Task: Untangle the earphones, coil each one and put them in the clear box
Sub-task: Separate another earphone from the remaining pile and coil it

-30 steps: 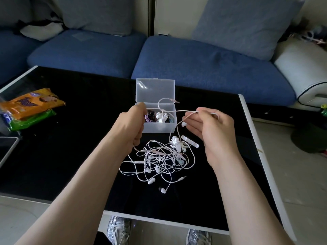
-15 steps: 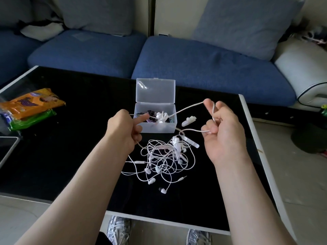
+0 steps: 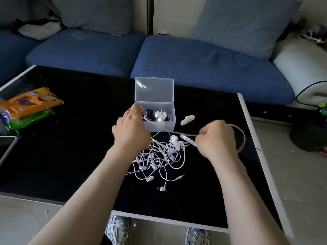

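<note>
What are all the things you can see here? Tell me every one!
glossy black table with white edge: one, black, fills the middle
clear plastic box with open lid: one, see-through, table centre, coiled earphones inside
tangled white earphones: one pile, white, on the table in front of the box
small white plastic clip: one, white, right of the box
orange snack packet: one, orange, table's left side
green packet: one, green, under the orange one
blue sofa: one, blue, behind the table
grey cushions: two, grey-blue, on the sofa
silver shoes: two, below the table's near edge
left hand: one, at the box, fingers curled
right hand: one, closed on a white cable loop
</note>
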